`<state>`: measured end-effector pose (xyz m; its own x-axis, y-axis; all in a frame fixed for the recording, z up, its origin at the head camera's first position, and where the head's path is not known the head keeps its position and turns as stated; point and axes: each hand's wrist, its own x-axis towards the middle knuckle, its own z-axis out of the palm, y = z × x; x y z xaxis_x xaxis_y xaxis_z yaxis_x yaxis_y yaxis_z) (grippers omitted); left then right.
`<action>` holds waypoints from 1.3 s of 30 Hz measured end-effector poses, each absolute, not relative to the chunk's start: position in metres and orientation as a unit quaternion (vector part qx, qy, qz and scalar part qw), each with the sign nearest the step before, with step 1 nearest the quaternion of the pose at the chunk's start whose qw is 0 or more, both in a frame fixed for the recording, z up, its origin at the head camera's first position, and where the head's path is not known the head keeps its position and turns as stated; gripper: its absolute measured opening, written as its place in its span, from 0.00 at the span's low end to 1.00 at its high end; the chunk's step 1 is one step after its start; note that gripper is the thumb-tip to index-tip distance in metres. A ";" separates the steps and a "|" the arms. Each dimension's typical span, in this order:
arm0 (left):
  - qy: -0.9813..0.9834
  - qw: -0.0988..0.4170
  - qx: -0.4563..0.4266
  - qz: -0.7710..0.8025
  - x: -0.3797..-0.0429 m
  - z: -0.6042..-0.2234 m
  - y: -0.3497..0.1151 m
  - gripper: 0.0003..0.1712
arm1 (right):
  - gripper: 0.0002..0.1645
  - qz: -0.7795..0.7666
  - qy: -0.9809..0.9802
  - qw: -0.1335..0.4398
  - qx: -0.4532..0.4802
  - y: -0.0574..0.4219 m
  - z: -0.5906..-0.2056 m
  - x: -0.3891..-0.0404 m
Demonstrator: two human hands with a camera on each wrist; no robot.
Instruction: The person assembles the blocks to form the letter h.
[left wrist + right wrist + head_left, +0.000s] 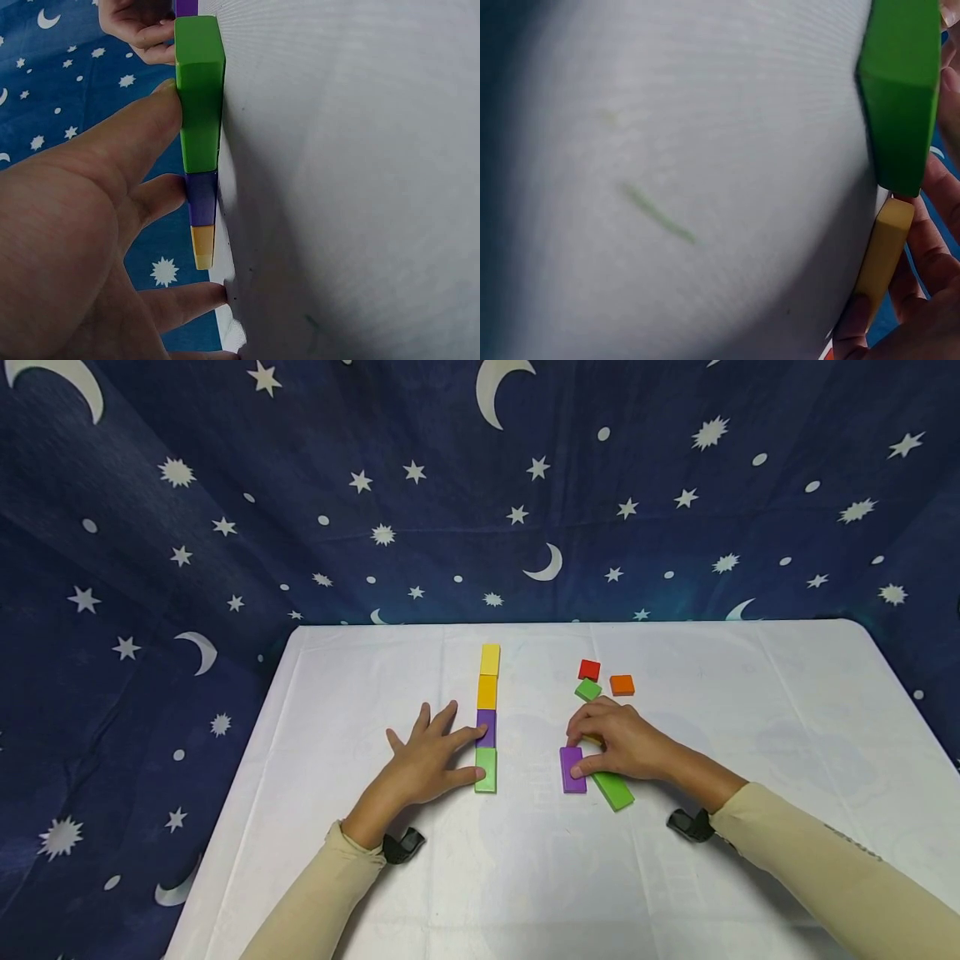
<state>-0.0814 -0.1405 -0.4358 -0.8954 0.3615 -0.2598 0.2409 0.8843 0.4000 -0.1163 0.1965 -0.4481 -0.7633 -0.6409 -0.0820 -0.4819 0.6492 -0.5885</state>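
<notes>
A straight row of rectangular blocks lies on the white table: pale yellow (490,660), deeper yellow (487,692), purple (488,718) and light green (488,762). My left hand (423,764) lies spread at the row's left side, index fingertip touching the purple block and thumb touching the green one. To the right, my right hand (626,739) pinches a second purple block (572,760), thumb on its right side and fingers at its far end. Beneath that hand are a green block (615,792) and a mostly hidden yellow block (885,244).
Beyond the right hand lie small red (589,670), green (588,690) and orange (622,685) blocks. The white-covered table (360,677) ends at the back against a dark blue cloth (435,568) with moons and stars. Each wrist carries a black camera mount.
</notes>
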 end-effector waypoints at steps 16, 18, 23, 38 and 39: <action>0.956 0.168 0.160 0.180 -0.083 -0.435 -0.140 0.39 | 0.20 -0.293 0.896 0.140 -0.302 0.197 -0.445 -0.116; 0.956 0.168 0.159 0.180 -0.083 -0.435 -0.140 0.39 | 0.21 -0.308 0.896 0.137 -0.289 0.199 -0.442 -0.116; 0.956 0.171 0.159 0.179 -0.082 -0.434 -0.140 0.39 | 0.22 -0.338 0.901 0.088 -0.257 0.206 -0.435 -0.120; 0.955 0.171 0.158 0.181 -0.081 -0.433 -0.140 0.39 | 0.26 -0.303 0.944 0.020 -0.126 0.217 -0.438 -0.117; 0.955 0.172 0.158 0.182 -0.081 -0.433 -0.140 0.39 | 0.27 -0.298 0.946 0.019 -0.123 0.217 -0.439 -0.117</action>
